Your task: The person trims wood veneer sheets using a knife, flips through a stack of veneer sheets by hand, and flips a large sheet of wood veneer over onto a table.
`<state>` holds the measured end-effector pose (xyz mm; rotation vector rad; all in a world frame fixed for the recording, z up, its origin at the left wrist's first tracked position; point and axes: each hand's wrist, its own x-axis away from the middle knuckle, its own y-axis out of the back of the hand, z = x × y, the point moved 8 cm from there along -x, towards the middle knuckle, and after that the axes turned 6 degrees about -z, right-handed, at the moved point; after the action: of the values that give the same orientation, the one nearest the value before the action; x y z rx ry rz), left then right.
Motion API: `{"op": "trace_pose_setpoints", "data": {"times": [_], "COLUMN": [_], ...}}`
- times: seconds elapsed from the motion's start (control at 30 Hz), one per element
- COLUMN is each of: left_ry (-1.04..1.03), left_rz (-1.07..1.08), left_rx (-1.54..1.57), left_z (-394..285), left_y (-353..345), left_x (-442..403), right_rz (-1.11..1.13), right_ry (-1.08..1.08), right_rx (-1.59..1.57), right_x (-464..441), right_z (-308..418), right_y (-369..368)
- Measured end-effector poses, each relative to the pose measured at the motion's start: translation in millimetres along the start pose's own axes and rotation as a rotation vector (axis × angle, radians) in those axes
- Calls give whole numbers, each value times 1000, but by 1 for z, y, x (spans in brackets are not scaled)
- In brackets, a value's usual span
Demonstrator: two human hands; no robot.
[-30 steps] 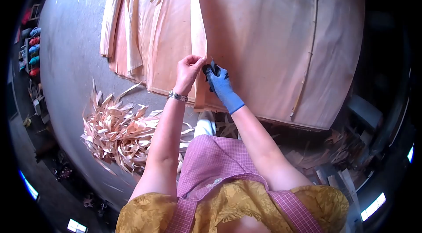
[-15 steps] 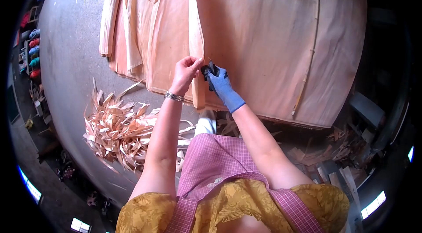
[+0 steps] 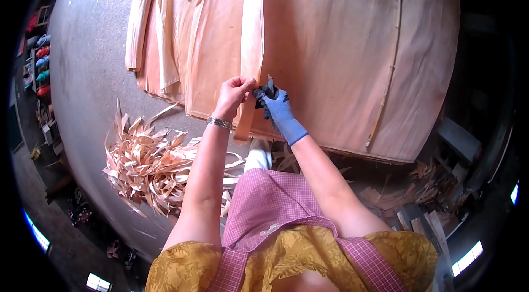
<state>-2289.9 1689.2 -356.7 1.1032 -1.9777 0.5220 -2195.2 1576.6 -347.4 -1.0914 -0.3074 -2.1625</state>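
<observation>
My left hand (image 3: 234, 96), bare with a metal watch band at the wrist, pinches the edge of a long pale veneer strip (image 3: 253, 27). The strip runs up over the veneer sheets (image 3: 330, 60), and its lower end hangs past their near edge. My right hand (image 3: 279, 109) wears a blue glove with black fingers and is closed beside the strip, just right of my left hand. In it is a small dark knife-like tool (image 3: 269, 80) with a short pointed tip; most of it is hidden by the fingers.
A heap of curled veneer scraps (image 3: 151, 170) lies on the grey floor (image 3: 88, 88) at left. Folded veneer strips (image 3: 143, 22) rest on the stack's left side. A thin jointed stick (image 3: 390, 77) lies along its right part. Broken wood pieces (image 3: 402, 195) are at lower right.
The veneer strip has swung slightly right and lies flatter, showing more of its width. My right hand has shifted a little, its tool tip moving right; my left hand keeps its pinch.
</observation>
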Motion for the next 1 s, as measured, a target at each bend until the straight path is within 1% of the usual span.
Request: {"op": "trace_pose_setpoints", "data": {"times": [0.13,0.23,0.33,0.43,0.53,0.63,0.73,0.83,0.93,1.0], "left_ry": [-17,8,-5,-10,0,6,2,2,-12,-49], "left_rz": [13,12,27,20,32,53,121,47,58,-17], "left_rx": [11,-64,-30,-54,-24,28,78,53,26,-19], "left_z": [3,9,11,10,3,2,6,10,18,21], "left_y": [4,7,6,4,-4,-9,-10,-6,-1,4], "left_x": [1,1,3,6,14,19,17,17,16,15], "right_rz": [-62,-58,-27,-47,-6,-22,-120,-114,-136,-92], "right_ry": [-12,-97,-82,-75,2,64,-10,6,-7,0], "right_rx": [-6,-7,-14,-38,27,93,115,37,81,109], "right_x": [1,5,3,5,11,4,-4,-4,0,0], "right_z": [-3,-4,-8,-6,4,-1,-18,-20,-13,-9], "right_y": [2,5,5,4,2,5,16,19,20,18]}}
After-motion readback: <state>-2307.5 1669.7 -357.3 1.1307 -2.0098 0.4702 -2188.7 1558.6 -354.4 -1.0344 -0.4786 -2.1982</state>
